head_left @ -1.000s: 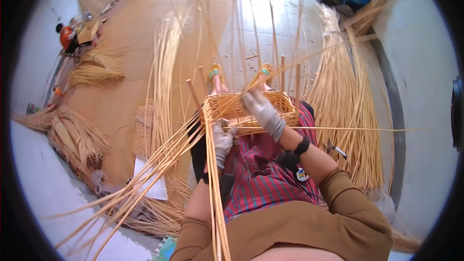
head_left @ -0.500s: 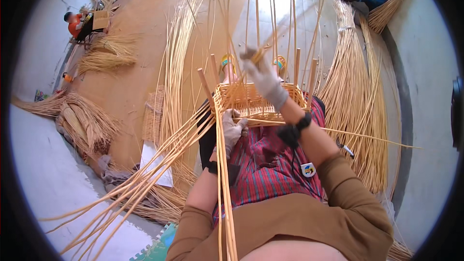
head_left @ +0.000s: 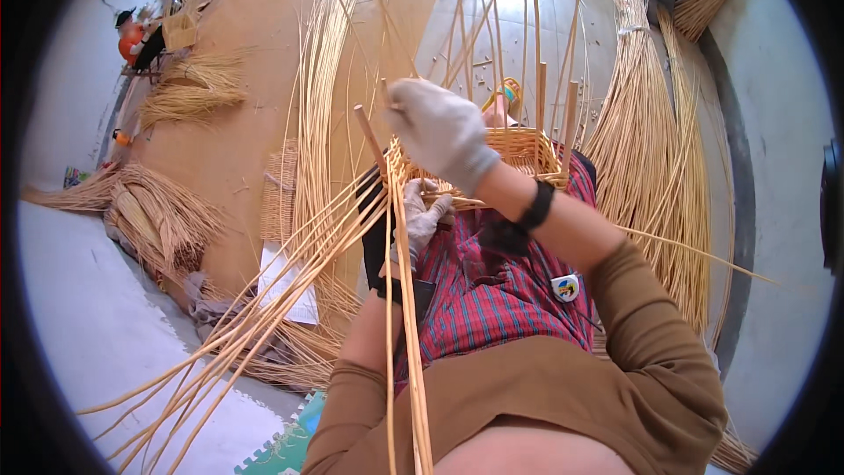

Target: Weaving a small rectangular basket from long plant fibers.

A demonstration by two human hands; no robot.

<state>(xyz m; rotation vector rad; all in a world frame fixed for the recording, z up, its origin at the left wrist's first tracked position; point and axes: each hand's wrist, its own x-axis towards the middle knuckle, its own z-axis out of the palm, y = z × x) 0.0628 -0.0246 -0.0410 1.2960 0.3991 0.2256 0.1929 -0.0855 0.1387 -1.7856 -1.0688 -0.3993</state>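
Observation:
A partly woven wicker basket (head_left: 514,142) rests on my lap, with long thin rods standing up from it and thick wooden stakes at its corners. My left hand (head_left: 424,215), in a pale glove, grips the basket's near rim close to its left corner. Above the basket's left end is my right hand (head_left: 440,127), also gloved, with its fingers closed. A thin wicker rod appears to run up from that fist, and the fist hides the left part of the weave. A bunch of rods (head_left: 299,255) fans out from the left corner toward the lower left.
Bundles of long rods (head_left: 646,141) lie along the right wall, with more bundles (head_left: 163,211) at the left. A flat woven panel (head_left: 280,193) and a white sheet (head_left: 286,286) lie left of my knees. Another person (head_left: 132,40) sits at the far left. One rod juts out to my right.
My right hand has swung left and a little nearer, from over the basket's middle to its left end, staying closed. My left hand keeps its hold on the rim.

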